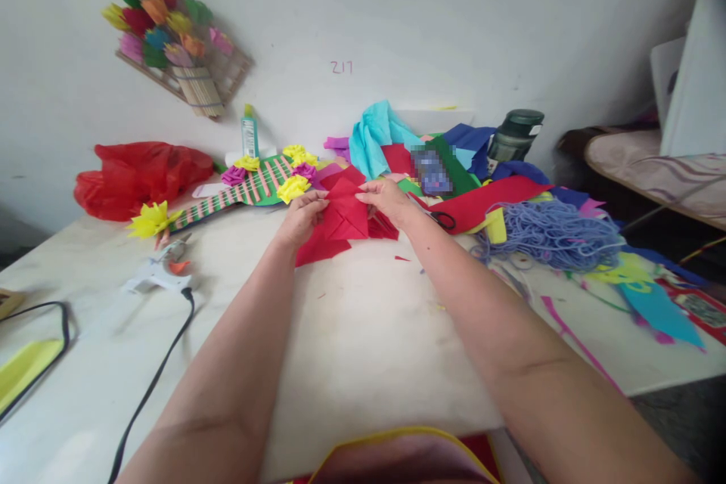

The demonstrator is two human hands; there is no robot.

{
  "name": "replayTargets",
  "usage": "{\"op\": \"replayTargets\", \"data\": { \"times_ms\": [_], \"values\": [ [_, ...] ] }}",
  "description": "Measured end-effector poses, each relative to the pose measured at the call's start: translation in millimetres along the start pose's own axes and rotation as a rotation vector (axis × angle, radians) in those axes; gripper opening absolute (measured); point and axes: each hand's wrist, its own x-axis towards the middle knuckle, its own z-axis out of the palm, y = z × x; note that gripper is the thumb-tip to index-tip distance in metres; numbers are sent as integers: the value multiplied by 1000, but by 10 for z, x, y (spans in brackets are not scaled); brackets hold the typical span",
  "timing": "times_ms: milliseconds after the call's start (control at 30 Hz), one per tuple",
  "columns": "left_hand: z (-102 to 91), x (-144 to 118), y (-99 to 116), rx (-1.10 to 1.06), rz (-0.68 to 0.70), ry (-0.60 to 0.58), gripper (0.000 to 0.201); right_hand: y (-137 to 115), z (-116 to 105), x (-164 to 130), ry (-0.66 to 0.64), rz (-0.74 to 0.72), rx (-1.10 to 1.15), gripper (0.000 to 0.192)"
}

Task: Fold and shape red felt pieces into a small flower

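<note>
A piece of red paper (347, 218) with crease lines is held up between my two hands, over the middle of the table. My left hand (302, 219) pinches its left edge between thumb and fingers. On the opposite side, my right hand (389, 202) grips its upper right edge with the fingertips. More red paper (322, 248) lies beneath and behind it, partly hidden by the held piece. Close to my right wrist rest scissors with black handles (442, 219), their blades partly covered. A small red scrap (402, 258) lies below my right hand.
Left of my hands lie a paper-flowered guitar shape (249, 189), a hot glue gun (162, 272) with a black cord (153, 378), and a red plastic bag (141, 174). To the right are blue yarn (559, 234), a phone (432, 171), coloured paper and a dark green bottle (515, 136).
</note>
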Motion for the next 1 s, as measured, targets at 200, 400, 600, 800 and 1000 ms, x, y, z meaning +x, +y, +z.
{"op": "replayTargets", "data": {
  "times_ms": [200,400,600,800,1000],
  "values": [
    [-30,35,-54,-46,5,8,21,-16,-1,-20,-30,-1,32,17],
    [-36,45,-61,-75,26,25,20,-79,-23,-65,-75,30,114,19],
    [-43,47,-66,-89,19,18,19,-14,-23,-10,2,34,66,15],
    [-33,42,-53,-108,28,25,18,-43,15,-30,31,30,65,19],
    [-18,26,-39,-99,62,6,16,-92,29,-63,18,25,115,24]
  ]
}}
